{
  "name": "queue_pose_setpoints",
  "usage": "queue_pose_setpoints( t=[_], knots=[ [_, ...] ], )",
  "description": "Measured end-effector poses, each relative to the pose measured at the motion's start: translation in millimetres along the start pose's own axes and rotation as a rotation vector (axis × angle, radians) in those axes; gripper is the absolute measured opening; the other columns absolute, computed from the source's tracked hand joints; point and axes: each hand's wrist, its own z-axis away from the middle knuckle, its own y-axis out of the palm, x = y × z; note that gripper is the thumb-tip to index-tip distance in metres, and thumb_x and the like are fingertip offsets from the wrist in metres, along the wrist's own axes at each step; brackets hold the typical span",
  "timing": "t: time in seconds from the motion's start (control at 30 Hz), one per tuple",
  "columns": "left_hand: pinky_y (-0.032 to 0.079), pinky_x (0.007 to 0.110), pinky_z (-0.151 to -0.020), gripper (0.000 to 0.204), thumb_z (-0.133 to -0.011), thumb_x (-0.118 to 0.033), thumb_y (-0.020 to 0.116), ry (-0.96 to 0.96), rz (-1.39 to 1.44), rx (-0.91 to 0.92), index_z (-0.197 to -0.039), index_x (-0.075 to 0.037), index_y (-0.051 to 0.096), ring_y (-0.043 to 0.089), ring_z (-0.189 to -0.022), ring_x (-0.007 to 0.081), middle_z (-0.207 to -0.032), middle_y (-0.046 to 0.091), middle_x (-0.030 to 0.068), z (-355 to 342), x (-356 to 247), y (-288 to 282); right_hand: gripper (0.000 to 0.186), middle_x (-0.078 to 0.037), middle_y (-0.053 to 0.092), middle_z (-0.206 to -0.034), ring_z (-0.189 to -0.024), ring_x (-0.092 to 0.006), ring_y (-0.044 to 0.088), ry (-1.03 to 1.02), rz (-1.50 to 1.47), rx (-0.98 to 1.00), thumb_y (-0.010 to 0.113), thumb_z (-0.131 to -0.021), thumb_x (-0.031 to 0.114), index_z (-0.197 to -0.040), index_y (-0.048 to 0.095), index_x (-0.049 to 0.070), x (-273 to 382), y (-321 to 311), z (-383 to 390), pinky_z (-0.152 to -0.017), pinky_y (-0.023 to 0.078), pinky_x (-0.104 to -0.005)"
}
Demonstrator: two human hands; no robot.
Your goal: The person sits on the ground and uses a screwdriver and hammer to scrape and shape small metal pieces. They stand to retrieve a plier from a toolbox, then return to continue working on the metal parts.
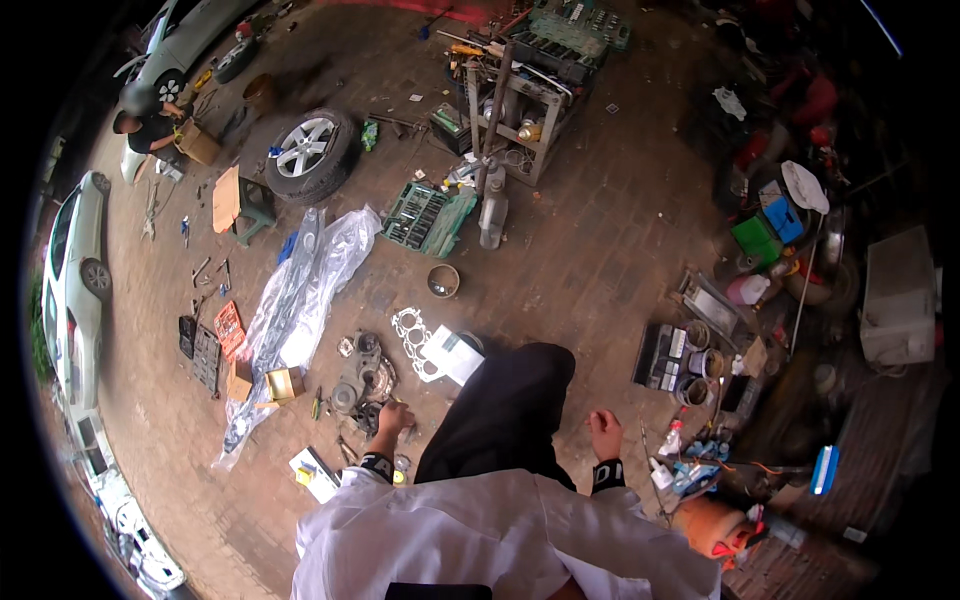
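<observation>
My left hand (393,418) hangs at my left side, its fingers small and turned partly away, with no held thing visible. In the picture it lies next to a grey metal engine part (352,392) on the ground. My right hand (604,434) hangs free at the other side, fingers curled in with nothing seen in them. In front of my dark-trousered leg (505,405) lie a white flat engine gasket (408,338) and a white booklet or box (454,356). An opened small cardboard box (284,384) lies left of the engine part.
Clear plastic sheeting (325,250) stretches along the left. Beyond are a green tool case (425,218), a wheel (308,150) and a metal tool cart (520,110). Several cans stand beside a black battery (660,357) at right. Another person (150,128) crouches far left near parked cars (75,290).
</observation>
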Motion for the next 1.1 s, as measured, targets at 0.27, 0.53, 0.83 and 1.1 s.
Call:
queue_pose_setpoints(
  t=[0.27, 0.53, 0.83, 1.1],
  knots=[
    [0.052, 0.035, -0.048, 0.022, -0.095, -0.017, 0.043, -0.432, -0.121, 0.103, -0.095, -0.001, 0.059, 0.066, -0.058, 0.0264, -0.078, 0.068, 0.0167, -83.5, -15.6, 40.0, 0.022, -0.008, 0.066, -0.079, -0.07, -0.0136, 0.062, -0.041, 0.066, -0.043, 0.057, -0.091, 0.02, -0.097, 0.061, -0.001, 4.8, -38.8, -89.5, -0.064, 0.049, -0.0266],
    [0.052, 0.036, -0.055, 0.024, -0.084, -0.014, 0.055, -0.013, -0.117, 0.095, -0.103, -0.003, 0.065, 0.065, -0.063, 0.024, -0.08, 0.067, 0.014, -134.9, -204.8, 202.9, 0.02, -0.008, 0.065, -0.081, -0.075, -0.0149, 0.063, -0.022, 0.078, 0.039, 0.058, -0.091, 0.019, -0.097, 0.061, 0.0, 117.6, -75.5, -252.1, -0.069, 0.05, -0.0278],
    [0.053, 0.035, -0.068, 0.034, -0.074, -0.019, 0.066, 0.289, -0.129, 0.019, -0.105, -0.005, 0.064, 0.067, -0.062, 0.0235, -0.073, 0.066, 0.0142, -117.6, -369.4, 296.6, 0.021, -0.005, 0.065, -0.08, -0.074, -0.0122, 0.062, -0.094, 0.065, 0.04, 0.056, -0.093, 0.019, -0.097, 0.06, -0.001, 217.7, -79.2, -383.0, -0.069, 0.048, -0.0249],
    [0.049, 0.028, -0.052, 0.029, -0.078, -0.013, 0.064, 0.05, 0.089, -0.25, -0.102, 0.002, 0.062, 0.06, -0.056, 0.0164, -0.079, 0.064, 0.0112, -103.7, -354.2, 245.1, 0.014, -0.004, 0.065, -0.082, -0.075, -0.0105, 0.062, -0.178, 0.154, 0.433, 0.056, -0.092, 0.013, -0.096, 0.061, 0.0, 304.5, 11.2, -490.2, -0.068, 0.048, -0.0235]
  ],
)
